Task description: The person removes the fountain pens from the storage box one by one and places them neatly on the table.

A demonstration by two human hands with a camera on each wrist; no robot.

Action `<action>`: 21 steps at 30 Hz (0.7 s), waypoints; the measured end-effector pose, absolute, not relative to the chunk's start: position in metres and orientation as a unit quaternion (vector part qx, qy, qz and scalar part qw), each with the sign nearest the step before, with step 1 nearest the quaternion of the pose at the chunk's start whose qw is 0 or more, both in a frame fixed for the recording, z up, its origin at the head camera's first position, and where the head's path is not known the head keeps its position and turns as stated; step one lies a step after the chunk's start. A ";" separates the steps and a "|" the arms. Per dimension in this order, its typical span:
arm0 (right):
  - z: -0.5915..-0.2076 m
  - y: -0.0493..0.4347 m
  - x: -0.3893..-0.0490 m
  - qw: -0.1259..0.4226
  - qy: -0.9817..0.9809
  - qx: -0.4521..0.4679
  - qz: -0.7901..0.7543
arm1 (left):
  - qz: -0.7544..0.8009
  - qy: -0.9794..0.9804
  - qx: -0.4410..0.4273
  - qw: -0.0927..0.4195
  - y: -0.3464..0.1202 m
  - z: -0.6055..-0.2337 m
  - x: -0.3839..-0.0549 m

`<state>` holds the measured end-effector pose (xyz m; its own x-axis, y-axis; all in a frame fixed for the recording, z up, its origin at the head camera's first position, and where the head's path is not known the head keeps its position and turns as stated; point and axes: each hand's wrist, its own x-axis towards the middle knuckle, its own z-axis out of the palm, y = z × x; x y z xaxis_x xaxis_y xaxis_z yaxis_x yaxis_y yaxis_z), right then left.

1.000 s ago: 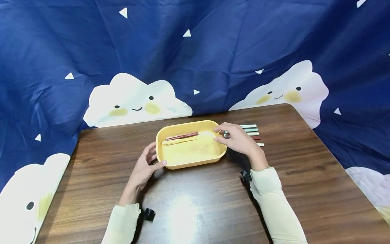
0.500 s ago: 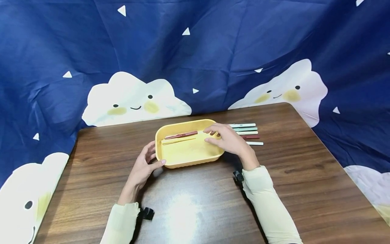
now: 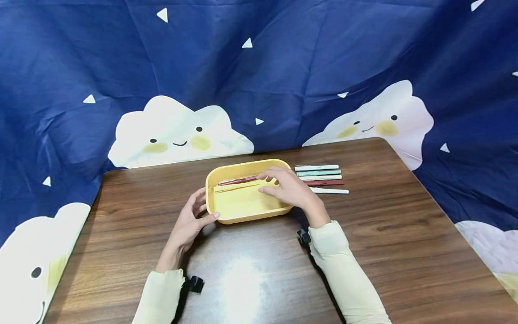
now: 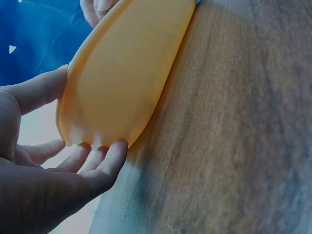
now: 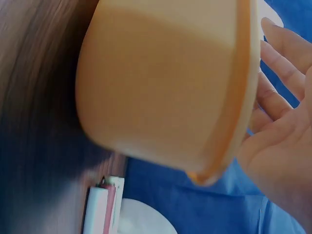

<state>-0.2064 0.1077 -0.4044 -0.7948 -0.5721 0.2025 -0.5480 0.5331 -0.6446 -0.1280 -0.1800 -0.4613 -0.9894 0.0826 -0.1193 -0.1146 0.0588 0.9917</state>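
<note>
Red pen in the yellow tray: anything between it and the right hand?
Nothing visible: the right hand is over the yellow tray, at the right end of the red pen; whether they touch is unclear.

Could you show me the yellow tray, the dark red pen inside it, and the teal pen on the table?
Yellow tray (image 3: 243, 204): head view, on its bare inner floor.
Dark red pen (image 3: 238, 180) in the tray: head view, halfway along its visible length.
Teal pen (image 3: 319, 173): head view, halfway along it.

The red pen (image 3: 238, 180) in the tray (image 3: 243, 204) has one end hidden behind the right hand (image 3: 288, 186), can't tell if they're touching.
</note>
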 end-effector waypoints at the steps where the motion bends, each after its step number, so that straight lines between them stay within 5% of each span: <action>1: -0.405 0.105 -0.206 0.018 0.873 -0.320 -0.367 | 0.686 0.724 -0.013 0.072 -0.180 -0.461 -0.128; 21: -0.409 0.064 -0.213 0.054 0.885 -0.333 -0.322 | 0.681 0.729 -0.011 0.070 -0.181 -0.462 -0.128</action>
